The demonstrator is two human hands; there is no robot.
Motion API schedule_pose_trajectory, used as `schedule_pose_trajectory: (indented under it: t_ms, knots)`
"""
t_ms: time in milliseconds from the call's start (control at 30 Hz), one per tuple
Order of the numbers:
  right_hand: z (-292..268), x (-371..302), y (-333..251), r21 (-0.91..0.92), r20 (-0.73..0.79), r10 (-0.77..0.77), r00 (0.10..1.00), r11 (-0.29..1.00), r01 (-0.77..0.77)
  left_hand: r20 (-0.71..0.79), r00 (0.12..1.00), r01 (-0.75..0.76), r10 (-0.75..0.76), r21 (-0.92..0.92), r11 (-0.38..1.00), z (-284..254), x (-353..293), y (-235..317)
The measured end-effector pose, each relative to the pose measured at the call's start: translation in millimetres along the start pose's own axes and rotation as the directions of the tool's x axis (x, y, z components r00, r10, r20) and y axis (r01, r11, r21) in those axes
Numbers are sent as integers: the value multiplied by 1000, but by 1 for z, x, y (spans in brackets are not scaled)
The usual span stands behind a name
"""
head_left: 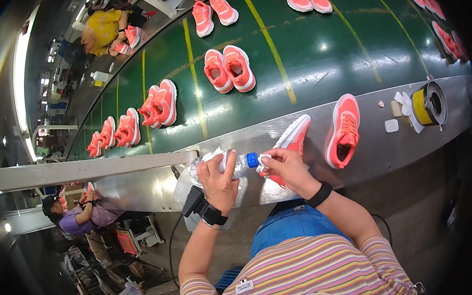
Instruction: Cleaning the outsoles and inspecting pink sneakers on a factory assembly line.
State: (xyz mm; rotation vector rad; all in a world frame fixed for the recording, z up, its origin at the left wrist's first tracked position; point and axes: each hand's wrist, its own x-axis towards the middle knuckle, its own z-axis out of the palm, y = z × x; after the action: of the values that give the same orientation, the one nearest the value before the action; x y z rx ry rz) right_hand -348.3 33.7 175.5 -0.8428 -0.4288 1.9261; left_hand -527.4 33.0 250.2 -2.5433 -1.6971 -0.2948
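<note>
My left hand (219,181) is wrapped round a clear plastic bottle (241,163) lying on its side, its blue cap (252,160) pointing right. Between the fingers of my right hand (288,168) a small white cloth (263,161) is pinched against the cap end. Just beyond my right hand a coral-pink sneaker (298,136) rests tilted on its side, partly hidden by the hand. To the right of it, another coral-pink sneaker (344,128) stands upright on the metal ledge (378,156). Some crumpled white material shows under my left hand.
Pairs of pink sneakers (229,69) stand on a green conveyor belt (284,54) with yellow lines. At right on the ledge are a yellow-labelled tin (429,104) and a white square piece (391,126). A pale bar (88,170) reaches in from the left. Two co-workers handle shoes farther off.
</note>
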Motion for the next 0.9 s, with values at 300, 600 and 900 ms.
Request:
schedule_pose_trajectory:
  t_ms: [300,600,900]
  knots:
    - [13,3,6,100,-73,55,996,994,-48,-28,999,-33,36,95,995,-8,-2,-6]
    - [24,8,6,153,-45,172,984,975,-163,-66,991,-106,118,174,979,-10,-4,-21]
    - [-2,-13,-44,96,-115,-47,992,994,58,49,819,299,-572,-886,353,75,-12,-91]
